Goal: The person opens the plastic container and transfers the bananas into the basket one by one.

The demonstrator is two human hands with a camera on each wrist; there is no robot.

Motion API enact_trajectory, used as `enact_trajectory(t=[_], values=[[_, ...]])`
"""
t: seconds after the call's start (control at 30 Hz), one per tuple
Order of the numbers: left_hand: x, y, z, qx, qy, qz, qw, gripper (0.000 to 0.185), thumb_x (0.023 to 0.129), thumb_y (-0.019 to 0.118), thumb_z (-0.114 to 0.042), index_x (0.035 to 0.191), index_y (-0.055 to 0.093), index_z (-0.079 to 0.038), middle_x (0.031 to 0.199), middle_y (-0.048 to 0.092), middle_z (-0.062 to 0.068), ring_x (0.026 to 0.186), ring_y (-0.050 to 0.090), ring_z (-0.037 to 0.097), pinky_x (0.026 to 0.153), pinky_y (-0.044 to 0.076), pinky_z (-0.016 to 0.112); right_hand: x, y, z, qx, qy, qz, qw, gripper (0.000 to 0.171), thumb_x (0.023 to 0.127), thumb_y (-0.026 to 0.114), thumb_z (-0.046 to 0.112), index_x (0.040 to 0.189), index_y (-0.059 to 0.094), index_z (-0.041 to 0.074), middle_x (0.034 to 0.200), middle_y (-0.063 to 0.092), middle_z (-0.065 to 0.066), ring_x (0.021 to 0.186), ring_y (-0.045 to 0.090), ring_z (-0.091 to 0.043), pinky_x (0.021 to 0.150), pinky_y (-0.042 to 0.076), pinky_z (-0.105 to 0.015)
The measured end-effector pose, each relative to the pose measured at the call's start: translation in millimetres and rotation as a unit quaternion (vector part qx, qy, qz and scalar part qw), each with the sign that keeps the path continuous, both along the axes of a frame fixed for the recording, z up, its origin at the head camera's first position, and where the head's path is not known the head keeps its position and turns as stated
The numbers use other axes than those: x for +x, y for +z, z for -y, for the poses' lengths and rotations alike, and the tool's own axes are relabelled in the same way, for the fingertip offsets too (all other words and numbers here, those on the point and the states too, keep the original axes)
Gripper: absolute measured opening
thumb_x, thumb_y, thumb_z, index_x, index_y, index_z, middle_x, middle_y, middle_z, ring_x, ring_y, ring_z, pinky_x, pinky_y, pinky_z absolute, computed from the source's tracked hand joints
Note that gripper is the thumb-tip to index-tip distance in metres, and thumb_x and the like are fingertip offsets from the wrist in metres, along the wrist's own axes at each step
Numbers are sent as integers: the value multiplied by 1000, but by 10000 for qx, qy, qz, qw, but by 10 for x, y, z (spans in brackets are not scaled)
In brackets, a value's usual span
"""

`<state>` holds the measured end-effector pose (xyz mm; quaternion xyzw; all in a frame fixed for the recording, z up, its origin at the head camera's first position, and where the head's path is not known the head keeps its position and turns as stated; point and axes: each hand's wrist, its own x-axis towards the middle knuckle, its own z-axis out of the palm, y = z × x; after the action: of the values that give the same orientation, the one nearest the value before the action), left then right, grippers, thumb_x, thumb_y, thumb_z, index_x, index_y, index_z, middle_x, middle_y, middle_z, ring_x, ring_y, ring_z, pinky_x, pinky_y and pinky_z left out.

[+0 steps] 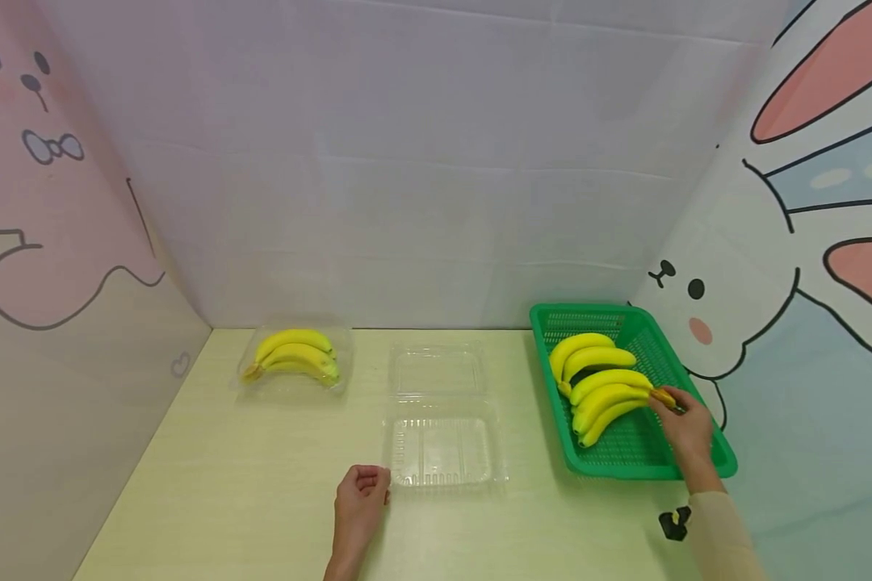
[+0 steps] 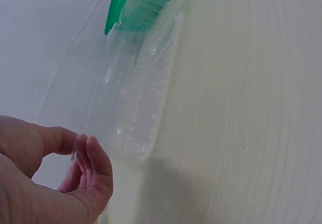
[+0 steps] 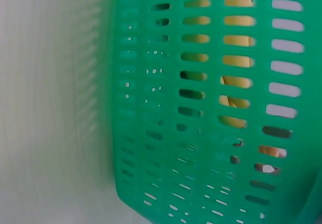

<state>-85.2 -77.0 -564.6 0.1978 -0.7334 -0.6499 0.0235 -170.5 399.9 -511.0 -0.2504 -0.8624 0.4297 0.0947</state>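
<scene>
In the head view, an open clear plastic clamshell container [image 1: 442, 452] lies on the table, its lid [image 1: 438, 371] folded back. My left hand [image 1: 361, 504] is at its near left corner. The left wrist view shows the thumb and fingers of my left hand [image 2: 75, 173] pinching the edge of the clear container [image 2: 131, 93]. On the right, my right hand [image 1: 686, 432] grips the brown stem of a yellow banana bunch [image 1: 610, 399] in a green basket [image 1: 625, 468]. A second banana bunch [image 1: 589, 359] lies behind it. In the right wrist view, the basket wall [image 3: 211, 133] hides my right hand.
At the back left, another clear container [image 1: 345, 355] holds a banana bunch [image 1: 294, 355]. Pale cloth walls [image 1: 436, 202] with cartoon animals surround the light wooden table [image 1: 262, 484] at the back and sides. A small black object [image 1: 673, 524] appears beside the right sleeve.
</scene>
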Motion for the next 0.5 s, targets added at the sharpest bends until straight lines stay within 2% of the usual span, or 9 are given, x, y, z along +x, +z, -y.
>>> enact_trajectory(t=[0.1, 0.2, 0.5], values=[[-1, 4, 1, -20, -2, 7, 10000, 17, 96, 69, -8, 104, 61, 6, 81, 65, 7, 66, 62, 12, 59, 53, 21, -5, -11, -6, 33, 89, 19, 10000, 47, 106, 58, 20, 145, 50, -5, 144, 49, -29, 128, 50, -45, 88, 52, -38], [-3, 7, 2, -38, 20, 2, 10000, 17, 96, 69, -8, 103, 62, 5, 81, 65, 6, 66, 62, 12, 59, 53, 21, -10, -19, -10, 24, 194, 47, 9998, 46, 106, 56, 16, 145, 48, -6, 144, 47, -31, 130, 48, -48, 99, 48, -56], [-3, 14, -5, 25, 1, 0, 10000, 17, 96, 69, -8, 104, 61, 6, 82, 65, 7, 68, 64, 15, 59, 54, 21, -8, 5, -18, 113, 351, 173, 9992, 48, 106, 54, 16, 147, 45, -9, 145, 45, -33, 130, 46, -50, 102, 44, -61]])
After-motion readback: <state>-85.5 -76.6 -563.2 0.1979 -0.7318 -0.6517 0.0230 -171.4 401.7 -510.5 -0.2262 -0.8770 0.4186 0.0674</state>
